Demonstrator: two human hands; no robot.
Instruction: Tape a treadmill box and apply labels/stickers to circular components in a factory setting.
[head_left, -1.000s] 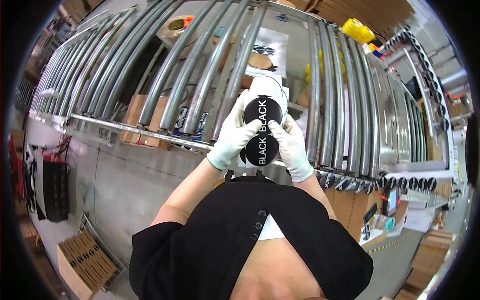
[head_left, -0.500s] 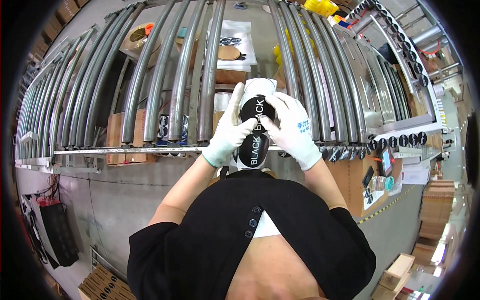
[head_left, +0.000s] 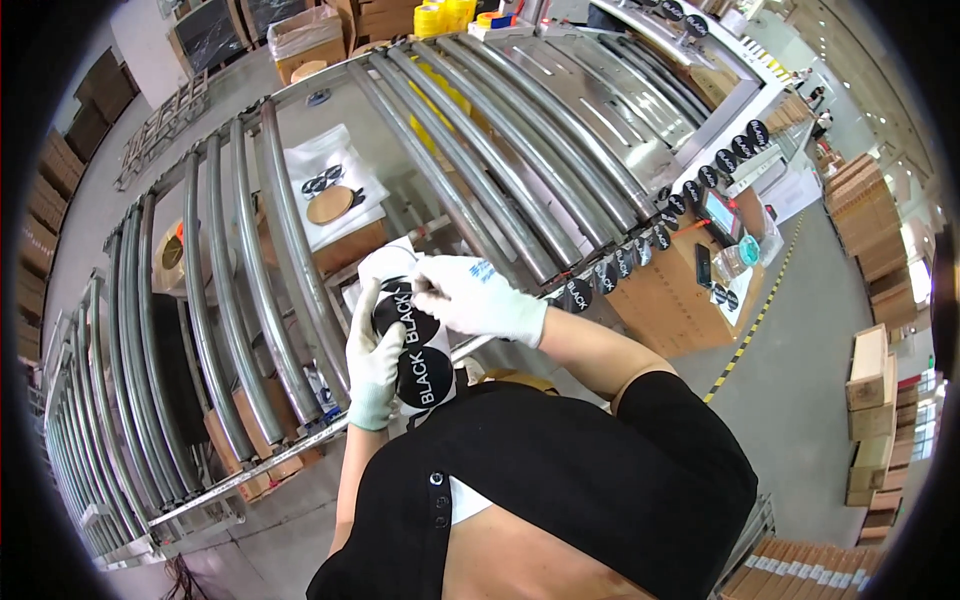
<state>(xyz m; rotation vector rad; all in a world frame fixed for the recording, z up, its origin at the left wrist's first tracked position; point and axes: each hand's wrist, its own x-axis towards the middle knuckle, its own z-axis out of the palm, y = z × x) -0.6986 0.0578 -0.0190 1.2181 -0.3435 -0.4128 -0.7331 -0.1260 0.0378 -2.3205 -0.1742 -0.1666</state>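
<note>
Both my hands wear white gloves and hold a white sheet [head_left: 392,268] carrying round black stickers [head_left: 421,375] with white lettering. My left hand [head_left: 374,368] grips the sheet along its left edge from below. My right hand [head_left: 473,298] pinches at the upper black sticker near the sheet's top. The sheet is held just above the near rail of a metal roller conveyor [head_left: 270,260].
A row of round black stickers [head_left: 690,195] lines the conveyor's edge to the right. Below the rollers lie a white bag with a brown disc [head_left: 328,203] and cardboard boxes [head_left: 250,440]. A wooden stand [head_left: 680,290] with a small screen stands right; stacked cartons [head_left: 868,420] stand far right.
The view has swung left and tilted, so the conveyor now runs diagonally. My right hand has shifted from the sheet's side to its top, pinching at the upper sticker.
</note>
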